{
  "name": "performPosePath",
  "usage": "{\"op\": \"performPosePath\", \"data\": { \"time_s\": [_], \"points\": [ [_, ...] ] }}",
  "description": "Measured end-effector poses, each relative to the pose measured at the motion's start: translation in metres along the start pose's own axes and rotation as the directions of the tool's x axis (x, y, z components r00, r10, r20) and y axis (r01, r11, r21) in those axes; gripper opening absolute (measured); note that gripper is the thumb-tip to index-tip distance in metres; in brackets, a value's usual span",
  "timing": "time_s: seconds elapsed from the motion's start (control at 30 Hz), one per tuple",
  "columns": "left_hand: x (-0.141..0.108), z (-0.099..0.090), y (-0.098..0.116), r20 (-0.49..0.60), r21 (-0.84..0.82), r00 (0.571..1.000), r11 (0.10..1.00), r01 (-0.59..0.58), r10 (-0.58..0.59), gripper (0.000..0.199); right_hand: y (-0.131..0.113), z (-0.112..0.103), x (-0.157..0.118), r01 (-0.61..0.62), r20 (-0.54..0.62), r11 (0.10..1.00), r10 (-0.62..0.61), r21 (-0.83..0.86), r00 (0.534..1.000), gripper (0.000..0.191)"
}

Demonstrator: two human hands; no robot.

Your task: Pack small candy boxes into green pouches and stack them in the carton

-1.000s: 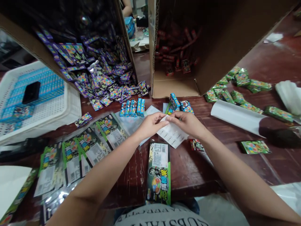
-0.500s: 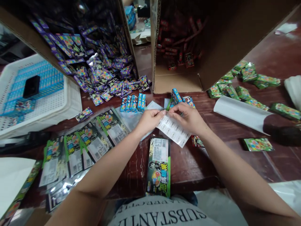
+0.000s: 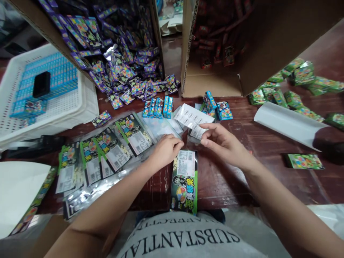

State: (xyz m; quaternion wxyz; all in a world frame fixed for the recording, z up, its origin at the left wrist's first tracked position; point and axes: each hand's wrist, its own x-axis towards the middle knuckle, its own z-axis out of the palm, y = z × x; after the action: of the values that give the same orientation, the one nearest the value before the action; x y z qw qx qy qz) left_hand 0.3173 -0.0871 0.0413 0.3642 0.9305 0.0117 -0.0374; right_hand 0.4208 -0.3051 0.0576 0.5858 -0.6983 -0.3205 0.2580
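My left hand (image 3: 167,149) is pinched just above the top end of the black-and-green candy packet (image 3: 185,191); whatever lies between its fingertips is too small to make out. That packet lies flat in front of me, its white label at the far end. My right hand (image 3: 221,143) has thumb and fingers apart, at the near edge of a white sheet of round stickers (image 3: 192,115). The sheet rests tilted beside small blue candy boxes (image 3: 225,110), partly over a clear bag. More blue boxes (image 3: 158,107) stand in a row beyond my left hand.
Several similar packets (image 3: 107,154) lie fanned at left. Behind are a carton of purple candy packs (image 3: 120,71) and a carton with red packs (image 3: 215,86). A white basket (image 3: 88,96) holds blue boxes and a black phone. Green packs (image 3: 303,161) and a curled white sheet (image 3: 287,123) lie right.
My hands have separated. The sticker sheet has gone from between them to the table farther away; my left hand has come down nearer the packet, and my right hand has opened.
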Motion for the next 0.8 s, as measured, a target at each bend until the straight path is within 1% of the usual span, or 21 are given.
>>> {"op": "performPosePath", "data": {
  "time_s": [0.07, 0.13, 0.2, 0.27, 0.33, 0.4, 0.47, 0.53, 0.6, 0.7, 0.77, 0.8],
  "points": [
    [0.005, -0.006, -0.001, 0.098, -0.13, 0.995, 0.991, 0.03, -0.017, 0.023, 0.002, 0.007, -0.005, -0.007, 0.008, 1.0, 0.007, 0.026, 1.0, 0.043],
    [0.007, -0.011, -0.002, 0.202, -0.314, 0.979, 0.945, 0.094, -0.03, 0.024, 0.002, 0.009, -0.009, -0.021, -0.007, 0.999, 0.022, 0.044, 1.0, 0.045],
    [0.007, -0.013, -0.003, 0.29, -0.484, 0.956, 0.853, 0.193, -0.052, 0.021, 0.001, 0.008, -0.013, -0.035, -0.018, 0.998, 0.036, 0.055, 0.999, 0.046],
    [0.005, -0.012, -0.004, 0.329, -0.582, 0.938, 0.758, 0.293, -0.11, 0.017, -0.001, 0.006, -0.014, -0.047, -0.03, 0.997, 0.049, 0.066, 0.998, 0.046],
    [0.004, -0.011, -0.004, 0.319, -0.604, 0.93, 0.717, 0.347, -0.181, 0.015, -0.003, 0.005, -0.014, -0.06, -0.034, 0.995, 0.063, 0.08, 0.997, 0.046],
    [0.002, -0.012, -0.003, 0.304, -0.576, 0.932, 0.741, 0.344, -0.197, 0.017, -0.005, 0.004, -0.013, -0.073, -0.024, 0.993, 0.075, 0.088, 0.997, 0.046],
    [-0.002, -0.015, -0.002, 0.304, -0.532, 0.942, 0.795, 0.292, -0.143, 0.017, -0.007, 0.003, -0.012, -0.086, -0.007, 0.991, 0.088, 0.1, 0.996, 0.046],
    [-0.007, -0.018, -0.001, 0.304, -0.519, 0.95, 0.822, 0.233, -0.077, 0.016, -0.009, 0.002, -0.011, -0.112, 0.02, 0.985, 0.11, 0.128, 0.994, 0.047],
    [-0.013, -0.017, -0.002, 0.289, -0.561, 0.956, 0.8, 0.214, -0.053, 0.015, -0.011, 0.003, -0.008, -0.149, 0.082, 0.974, 0.137, 0.17, 0.987, 0.051],
    [-0.018, -0.01, -0.005, 0.246, -0.621, 0.967, 0.754, 0.213, -0.071, 0.016, -0.01, 0.008, -0.002, -0.198, 0.247, 0.963, 0.149, 0.184, 0.957, 0.055],
    [-0.02, -0.007, -0.005, 0.23, -0.603, 0.97, 0.77, 0.207, -0.081, 0.014, -0.007, 0.013, 0.004, -0.199, 0.338, 0.97, 0.143, 0.139, 0.93, 0.057],
    [-0.02, -0.006, -0.004, 0.227, -0.584, 0.97, 0.785, 0.204, -0.083, 0.013, -0.005, 0.015, 0.006, -0.188, 0.361, 0.977, 0.14, 0.103, 0.922, 0.058]
  ]
}}
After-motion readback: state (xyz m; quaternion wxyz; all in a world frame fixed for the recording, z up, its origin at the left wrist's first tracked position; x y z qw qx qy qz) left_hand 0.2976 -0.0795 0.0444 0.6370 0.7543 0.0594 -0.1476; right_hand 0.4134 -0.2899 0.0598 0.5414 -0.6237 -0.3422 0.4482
